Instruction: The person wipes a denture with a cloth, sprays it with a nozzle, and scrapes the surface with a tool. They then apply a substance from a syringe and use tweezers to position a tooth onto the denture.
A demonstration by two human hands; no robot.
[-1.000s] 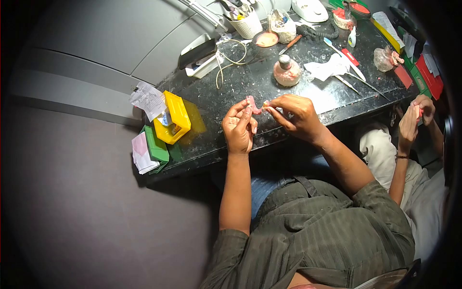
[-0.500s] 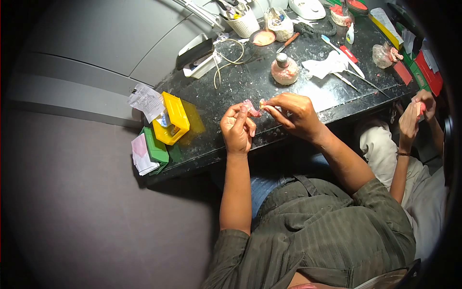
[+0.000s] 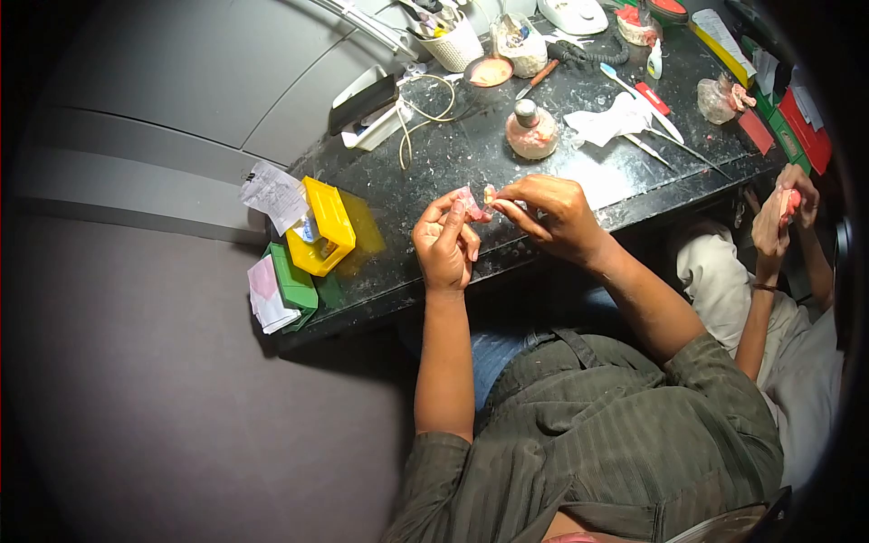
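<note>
Hands: left hand (image 3: 445,242) pinches a small pink piece (image 3: 470,202) near frame centre, above the black bench (image 3: 425,172); right hand (image 3: 552,215) closes its fingertips on a tiny pale bit (image 3: 490,193), touching that piece.
Progress: fitting looks mid-way, I'd judge; piece not set down, bit not yet released.
Surroundings: yellow bin (image 3: 324,226) at left, glass bottle (image 3: 530,129) above.
Neighbour: another person's hands (image 3: 780,217), far right, grip something red.

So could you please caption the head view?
Left hand holds a pink piece; right hand pinches beside it, over a dark worktop.
</note>
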